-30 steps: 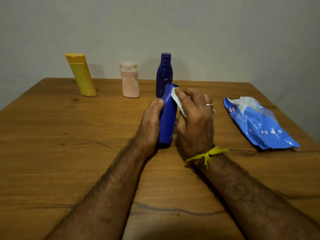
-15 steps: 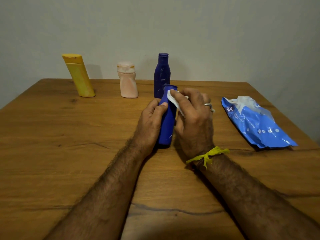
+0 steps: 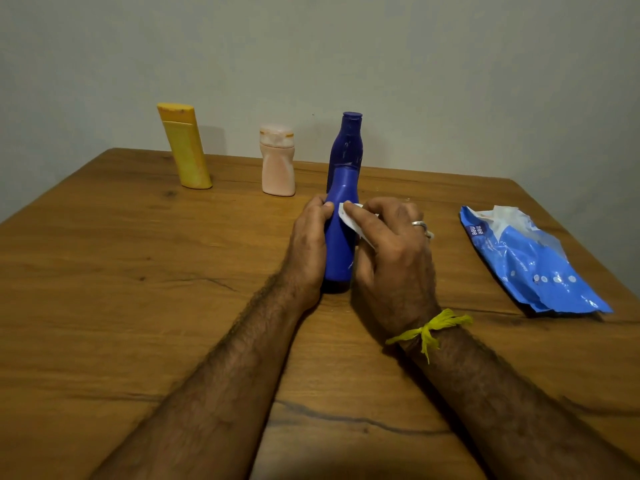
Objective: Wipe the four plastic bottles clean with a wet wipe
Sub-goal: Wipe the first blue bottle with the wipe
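Plastic bottles: four — yellow bottle (image 3: 185, 147) upper left of frame, pink bottle (image 3: 278, 161) beside it, dark blue bottle (image 3: 346, 142) at centre top, blue bottle (image 3: 341, 230) at centre.
Wet wipes: one, white wipe (image 3: 349, 221) at centre.
Wipe packs: one, blue pack (image 3: 533, 265) at right.
Hands: two, left hand (image 3: 308, 244), right hand (image 3: 391, 258).
Tables: one, wooden table (image 3: 104, 271).

Dim, warm light; soft shadows fall right of my far bottles onto the plain grey wall (image 3: 450, 81). Wide-angle edges bow slightly.
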